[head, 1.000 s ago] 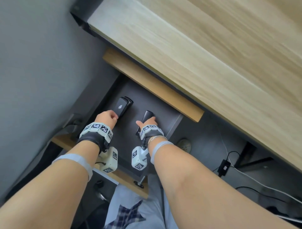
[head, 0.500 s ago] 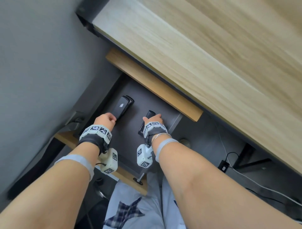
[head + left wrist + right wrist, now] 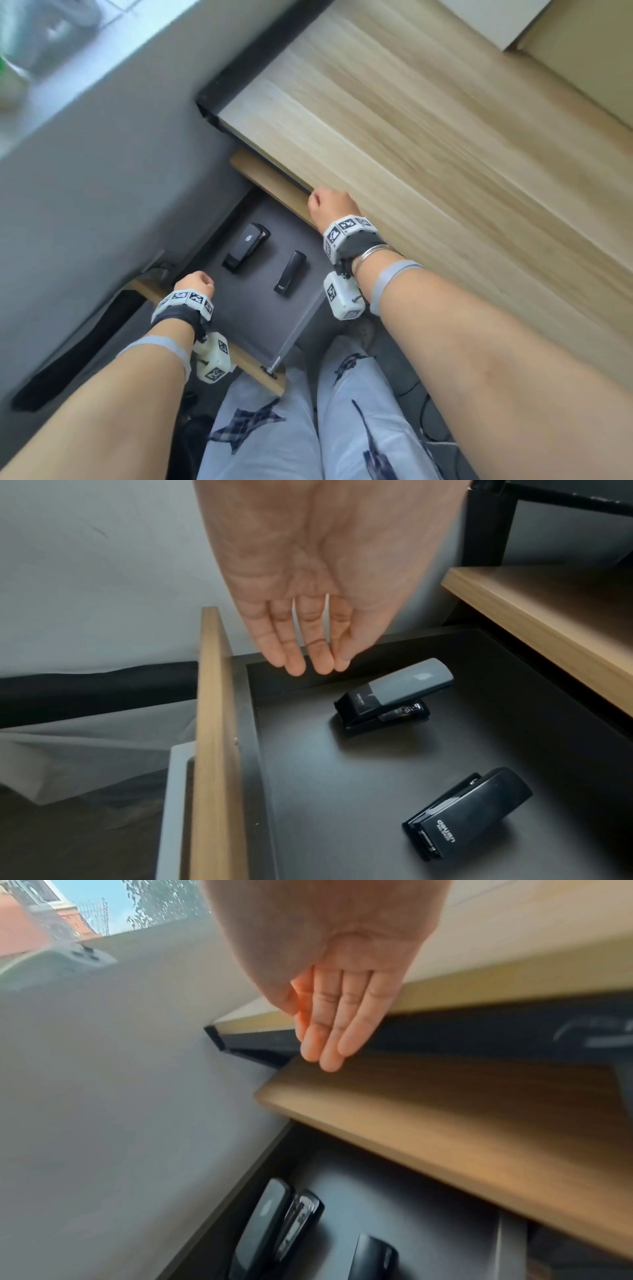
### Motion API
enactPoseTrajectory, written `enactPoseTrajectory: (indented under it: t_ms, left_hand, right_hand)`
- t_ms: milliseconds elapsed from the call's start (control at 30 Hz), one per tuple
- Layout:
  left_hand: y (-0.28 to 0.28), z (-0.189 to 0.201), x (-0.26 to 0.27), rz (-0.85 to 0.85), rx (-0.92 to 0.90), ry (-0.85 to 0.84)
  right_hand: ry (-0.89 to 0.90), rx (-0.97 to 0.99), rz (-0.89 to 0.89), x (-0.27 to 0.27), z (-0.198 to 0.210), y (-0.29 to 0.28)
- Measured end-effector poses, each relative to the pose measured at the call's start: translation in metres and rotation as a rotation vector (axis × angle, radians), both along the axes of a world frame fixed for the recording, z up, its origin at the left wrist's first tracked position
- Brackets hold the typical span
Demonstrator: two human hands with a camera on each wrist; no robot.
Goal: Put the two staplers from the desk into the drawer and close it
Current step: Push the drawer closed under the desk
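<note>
The drawer [image 3: 253, 318] stands pulled out under the wooden desk [image 3: 445, 144]. Two staplers lie on its dark floor, side by side and apart. One has a grey top [image 3: 246, 247] [image 3: 394, 693] [image 3: 267, 1229]; the other is all black [image 3: 290, 273] [image 3: 469, 813] [image 3: 373, 1259]. My left hand [image 3: 196, 281] [image 3: 308, 664] hangs above the drawer's near left corner with relaxed, empty fingers. My right hand [image 3: 327, 204] [image 3: 325, 1047] is raised to the desk's front edge, fingers straight and together, holding nothing.
The drawer's wooden front panel [image 3: 253, 368] [image 3: 215, 750] is just before my knees [image 3: 274, 428]. A wooden cabinet top [image 3: 274, 185] [image 3: 445, 1123] overhangs the drawer's back. A grey wall [image 3: 102, 205] is close on the left. Cables [image 3: 428, 425] lie on the floor at right.
Both hands have let go of the staplers, which now lie in the drawer. The right hand rose to the desk edge; the left drew back toward the drawer's front.
</note>
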State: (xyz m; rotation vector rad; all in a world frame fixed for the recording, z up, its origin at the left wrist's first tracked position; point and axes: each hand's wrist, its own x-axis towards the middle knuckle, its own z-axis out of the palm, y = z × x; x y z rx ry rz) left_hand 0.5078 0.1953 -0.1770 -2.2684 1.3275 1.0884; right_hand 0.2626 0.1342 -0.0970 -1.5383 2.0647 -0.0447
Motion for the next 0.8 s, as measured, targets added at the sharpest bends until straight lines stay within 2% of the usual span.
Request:
enactPoseTrajectory:
  t_ms: [100,200,300,366,466,566,799]
  left_hand:
    - [0.008,0.004,0.009,-0.019,0.066,-0.045]
    - [0.020,0.004,0.016,-0.103,0.170,-0.103]
    - [0.037,0.002,0.021,-0.269,0.293,-0.192]
    - [0.047,-0.001,0.021,-0.382,0.415,-0.179]
    - [0.049,0.002,0.010,-0.552,0.539,-0.248]
    - [0.047,-0.004,0.005,-0.642,0.553,-0.256]
    - [0.028,-0.006,-0.010,-0.607,0.494,-0.223]
  right_hand:
    - [0.039,-0.142,-0.057,-0.022,0.015,-0.010]
    - [0.064,-0.225,-0.148,-0.053,0.012,-0.016]
    - [0.152,-0.239,-0.168,-0.079,-0.009,-0.009]
    - [0.241,-0.277,-0.161,-0.092,-0.021,-0.002]
    - [0.284,-0.277,-0.170,-0.104,-0.032,0.003]
    - [0.324,-0.243,-0.167,-0.110,-0.042,0.002]
    - [0.393,-0.327,-0.166,-0.111,-0.049,0.005]
